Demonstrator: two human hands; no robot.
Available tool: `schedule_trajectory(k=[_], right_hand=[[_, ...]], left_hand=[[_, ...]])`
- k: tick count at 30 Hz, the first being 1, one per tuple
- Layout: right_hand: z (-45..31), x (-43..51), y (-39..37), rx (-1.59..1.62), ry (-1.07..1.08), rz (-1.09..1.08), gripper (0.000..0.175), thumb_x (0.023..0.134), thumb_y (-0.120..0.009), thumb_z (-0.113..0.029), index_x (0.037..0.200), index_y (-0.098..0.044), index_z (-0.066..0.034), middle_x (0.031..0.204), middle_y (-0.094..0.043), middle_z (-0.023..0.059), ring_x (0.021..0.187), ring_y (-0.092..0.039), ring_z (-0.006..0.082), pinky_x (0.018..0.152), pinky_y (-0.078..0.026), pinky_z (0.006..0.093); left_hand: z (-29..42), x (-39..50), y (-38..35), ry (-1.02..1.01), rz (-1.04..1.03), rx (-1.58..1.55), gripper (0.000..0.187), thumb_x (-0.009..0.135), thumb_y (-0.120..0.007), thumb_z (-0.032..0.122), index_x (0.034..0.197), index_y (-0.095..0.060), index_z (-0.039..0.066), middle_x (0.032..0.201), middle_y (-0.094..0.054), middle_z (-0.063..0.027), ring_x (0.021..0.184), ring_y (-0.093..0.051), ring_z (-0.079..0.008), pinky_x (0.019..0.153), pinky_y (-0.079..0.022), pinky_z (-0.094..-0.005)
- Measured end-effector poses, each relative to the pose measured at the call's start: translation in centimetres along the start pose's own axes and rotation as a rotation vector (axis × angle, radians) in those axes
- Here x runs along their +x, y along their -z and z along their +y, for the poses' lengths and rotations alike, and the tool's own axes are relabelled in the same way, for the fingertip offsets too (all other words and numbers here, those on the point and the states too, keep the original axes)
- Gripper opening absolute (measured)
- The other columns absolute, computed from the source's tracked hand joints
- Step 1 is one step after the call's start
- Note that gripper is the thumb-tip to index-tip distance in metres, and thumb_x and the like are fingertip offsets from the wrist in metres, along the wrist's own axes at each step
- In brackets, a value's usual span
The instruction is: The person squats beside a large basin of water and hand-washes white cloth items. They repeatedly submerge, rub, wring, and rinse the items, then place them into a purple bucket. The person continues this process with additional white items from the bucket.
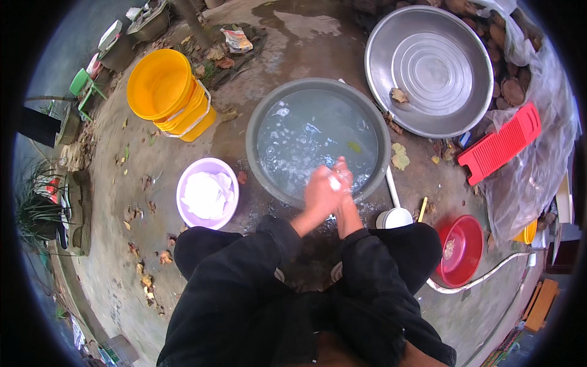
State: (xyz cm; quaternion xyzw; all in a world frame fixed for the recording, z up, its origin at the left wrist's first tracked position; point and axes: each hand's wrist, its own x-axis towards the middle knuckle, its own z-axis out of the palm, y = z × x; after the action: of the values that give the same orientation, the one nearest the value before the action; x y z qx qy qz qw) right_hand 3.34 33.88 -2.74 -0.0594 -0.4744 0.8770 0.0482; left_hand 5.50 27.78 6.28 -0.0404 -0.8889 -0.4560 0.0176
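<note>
Over the near rim of a large round grey basin [250, 137], my left hand [321, 188] and my right hand [345, 176] are pressed together. Both are wet and blurred. A small white patch [335, 183] shows between them; I cannot tell if it is foam, soap or cloth. Cloudy water [316, 124] with bubbles on the left and a yellow-green leaf [354, 147] fills much of the basin. Left of it, a lilac basin [182, 208] holds a bundled white cloth [207, 195].
Stacked yellow buckets [160, 87] stand at upper left. A large metal basin [431, 69], a red washboard [500, 144] and plastic sheeting [509, 197] are on the right. Nearer lie a white long-handled dipper [398, 218], a red basin [463, 252] and a pale hose [486, 275].
</note>
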Motion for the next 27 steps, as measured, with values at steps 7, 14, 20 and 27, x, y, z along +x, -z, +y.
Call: schedule_trajectory(k=[7,14,20,27], right_hand=[[-1.9,-0.6,-1.0,0.312,-0.406,0.137,0.037,0.094,-0.056,-0.045,0.088,-0.062,-0.0089,0.078,-0.064,0.0052,0.065,-0.061,0.0206,0.059,-0.052,0.0376],[-6.5,-1.4,-3.0,-0.004,-0.528,-0.043,0.040,0.097,-0.049,-0.043,0.099,-0.063,-0.0062,0.084,-0.065,0.0048,0.071,-0.063,0.0160,0.064,-0.053,0.0304],[-8.4,-0.8,-2.4,0.217,-0.429,0.088,0.047,0.094,-0.050,-0.051,0.094,-0.057,-0.0041,0.090,-0.067,0.0100,0.077,-0.067,0.0222,0.067,-0.056,0.0319],[-5.5,-2.2,-0.9,0.670,-0.724,-0.243,0.062,0.094,-0.044,-0.056,0.120,-0.051,-0.0004,0.118,-0.058,0.0159,0.113,-0.055,0.0302,0.100,-0.043,0.0442]], left_hand=[[-1.6,1.5,0.9,0.219,0.195,-0.209,0.030,0.088,-0.063,0.032,0.084,-0.060,0.002,0.079,-0.065,-0.0178,0.073,-0.066,-0.0327,0.065,-0.051,-0.0423],[-4.8,1.8,2.4,0.283,0.013,-0.579,0.027,0.092,-0.059,0.027,0.108,-0.065,0.006,0.116,-0.062,-0.0117,0.102,-0.061,-0.0222,0.085,-0.048,-0.0385],[-6.0,2.5,5.4,0.598,-0.487,-1.258,0.038,0.095,-0.058,0.026,0.122,-0.054,0.000,0.114,-0.062,-0.0108,0.103,-0.063,-0.0222,0.083,-0.053,-0.0359],[-3.8,0.9,3.8,-0.569,-0.028,-0.080,0.024,0.081,-0.062,0.006,0.104,-0.062,-0.002,0.092,-0.066,-0.0161,0.092,-0.063,-0.0348,0.090,-0.047,-0.0397]])
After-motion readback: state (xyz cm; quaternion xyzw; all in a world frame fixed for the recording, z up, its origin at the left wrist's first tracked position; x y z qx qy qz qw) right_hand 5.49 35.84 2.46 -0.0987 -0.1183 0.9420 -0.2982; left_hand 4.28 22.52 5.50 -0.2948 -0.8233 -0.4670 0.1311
